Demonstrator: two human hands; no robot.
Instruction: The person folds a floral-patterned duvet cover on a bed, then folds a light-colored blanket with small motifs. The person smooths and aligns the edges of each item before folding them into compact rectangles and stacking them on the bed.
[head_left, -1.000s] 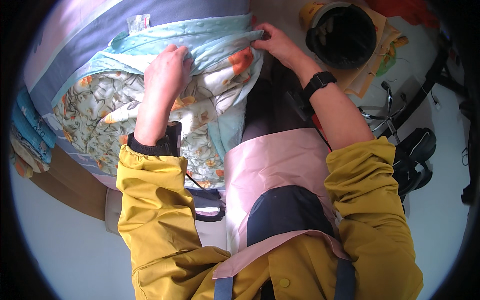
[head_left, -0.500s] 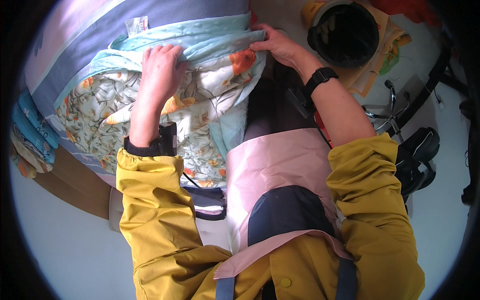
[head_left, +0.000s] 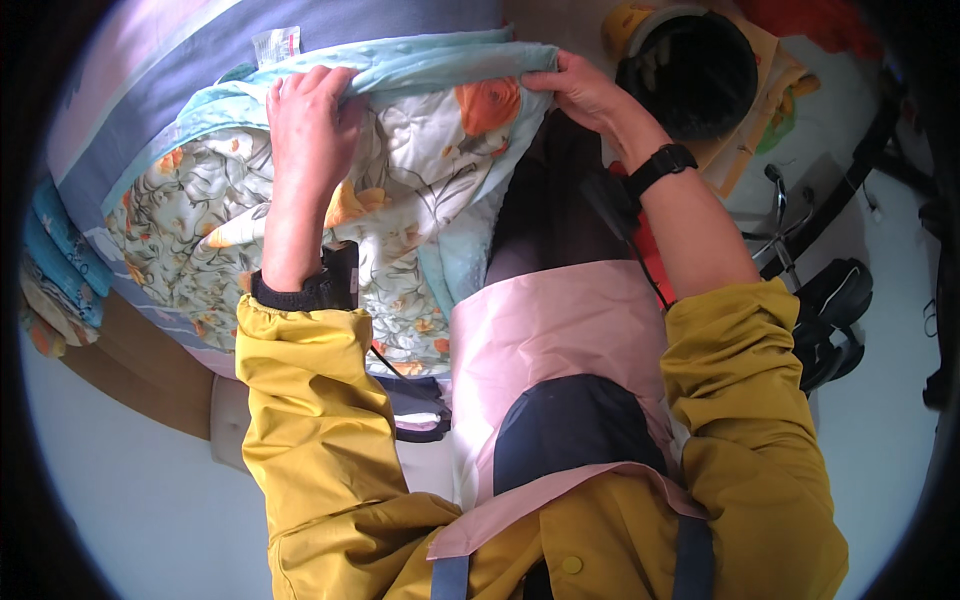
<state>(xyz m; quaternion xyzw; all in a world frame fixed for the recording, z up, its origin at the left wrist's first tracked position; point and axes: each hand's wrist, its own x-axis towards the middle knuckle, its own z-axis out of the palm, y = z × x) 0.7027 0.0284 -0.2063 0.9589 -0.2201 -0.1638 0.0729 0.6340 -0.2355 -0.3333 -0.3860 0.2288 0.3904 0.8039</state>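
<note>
A floral blanket [head_left: 400, 150] with a light blue dotted backing and orange flowers lies bunched on the bed [head_left: 400, 15] in front of me. My left hand [head_left: 312, 130] grips its turned-back blue edge, fingers curled over the fold. At the blanket's right corner, my right hand [head_left: 585, 92] pinches the blue edge between thumb and fingers. The edge runs fairly straight between both hands. A white care label [head_left: 277, 47] sticks up from the far side, left of the middle.
A black-lined bin [head_left: 690, 75] stands at the far right beside a cardboard piece [head_left: 745, 130]. Metal chair legs [head_left: 782, 225] and black shoes [head_left: 832, 320] are on the right floor. Folded blue cloths [head_left: 65, 250] sit at the left. A pink apron [head_left: 560, 320] covers my lap.
My right hand has moved a little to the right with the blanket corner, pulling the edge straighter. My left hand has shifted slightly away from me and left, still on the fold.
</note>
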